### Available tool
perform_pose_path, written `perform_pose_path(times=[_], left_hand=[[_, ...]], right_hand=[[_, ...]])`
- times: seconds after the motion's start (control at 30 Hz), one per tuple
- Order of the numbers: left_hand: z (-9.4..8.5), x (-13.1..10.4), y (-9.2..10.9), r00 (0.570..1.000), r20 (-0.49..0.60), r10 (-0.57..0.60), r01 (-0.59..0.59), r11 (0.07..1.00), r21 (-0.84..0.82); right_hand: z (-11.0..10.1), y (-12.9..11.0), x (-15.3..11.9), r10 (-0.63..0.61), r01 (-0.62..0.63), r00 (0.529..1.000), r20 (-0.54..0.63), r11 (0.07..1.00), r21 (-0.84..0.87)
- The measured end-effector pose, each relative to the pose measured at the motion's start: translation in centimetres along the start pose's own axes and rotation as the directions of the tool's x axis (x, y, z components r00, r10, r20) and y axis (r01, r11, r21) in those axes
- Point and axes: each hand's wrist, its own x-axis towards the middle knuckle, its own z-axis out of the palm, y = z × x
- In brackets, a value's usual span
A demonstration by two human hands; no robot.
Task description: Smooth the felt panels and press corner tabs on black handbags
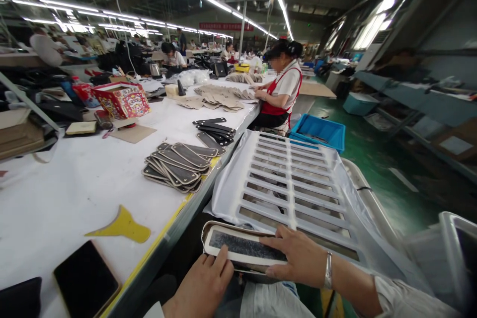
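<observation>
An oblong bag-like piece (246,247), with a pale rim around a dark grey fuzzy panel, lies across my lap. My left hand (208,278) grips its near side, with the index finger pressed on the pale rim and the other fingers curled. At its right end, my right hand (298,256) holds it between thumb and fingers, fingertips on the dark panel. The underside is hidden. Nearest on the table is a yellow template-like piece (124,227). Beyond it lies a stack of dark oblong leather pieces (179,164) with metal eyelets at their ends.
A white slatted rack (290,179) stands right of the table (48,194). A phone (86,278) lies near the table edge. Farther off are black strips (214,129), beige pieces (219,97), a red patterned box (122,100), a blue crate (318,131) and a seated co-worker (285,84).
</observation>
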Motion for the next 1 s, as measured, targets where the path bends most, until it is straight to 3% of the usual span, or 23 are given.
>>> perform_pose_path(times=[0.2, 0.4, 0.7, 1.0], left_hand=[[1.6, -1.0, -0.4, 0.988, -0.154, 0.012, -0.011, 1.000, 0.014], [2.1, -1.4, -0.2, 0.982, -0.186, -0.012, 0.007, 1.000, -0.028], [1.4, -1.5, -0.8, 0.972, -0.234, 0.003, -0.011, 0.999, -0.033], [0.6, -1.6, -1.3, 0.945, -0.304, 0.116, -0.119, 0.993, 0.007]], right_hand=[[0.3, 0.5, -0.2, 0.006, -0.006, 1.000, 0.006, 1.000, 0.031], [0.4, 0.5, -0.5, 0.007, -0.007, 1.000, -0.007, 1.000, 0.009], [0.6, 0.0, -0.7, 0.019, -0.025, 0.999, -0.044, 0.991, -0.132], [0.4, -2.1, 1.0, -0.036, 0.006, 0.994, -0.100, 0.959, -0.284]])
